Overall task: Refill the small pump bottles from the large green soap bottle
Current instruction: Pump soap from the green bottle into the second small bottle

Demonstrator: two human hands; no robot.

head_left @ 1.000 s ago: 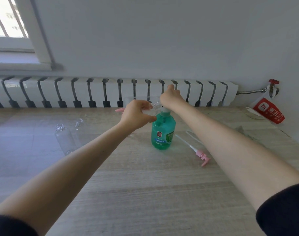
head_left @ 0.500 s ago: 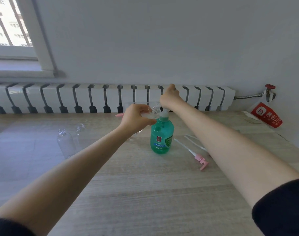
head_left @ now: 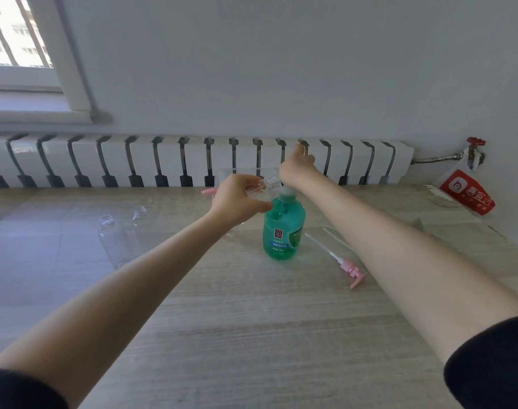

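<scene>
The large green soap bottle (head_left: 283, 228) stands upright mid-table. My right hand (head_left: 296, 169) rests on top of its pump head, which the hand hides. My left hand (head_left: 237, 199) holds a small clear bottle (head_left: 266, 188) tilted, its neck close to the green bottle's pump. Two more small clear bottles without pumps stand at the left, one nearer (head_left: 113, 240) and one farther (head_left: 139, 219). A loose pink pump (head_left: 352, 270) with its long tube lies on the table right of the green bottle.
A white radiator (head_left: 163, 160) runs along the wall behind the wooden table (head_left: 251, 335). A red and white bag (head_left: 467, 193) hangs from a red valve at the far right. A clear container (head_left: 246, 174) and a pink piece (head_left: 207, 191) sit behind my left hand.
Both hands keep their grip at the green bottle's top. The view has tilted up a little, so everything sits lower in the frame.
</scene>
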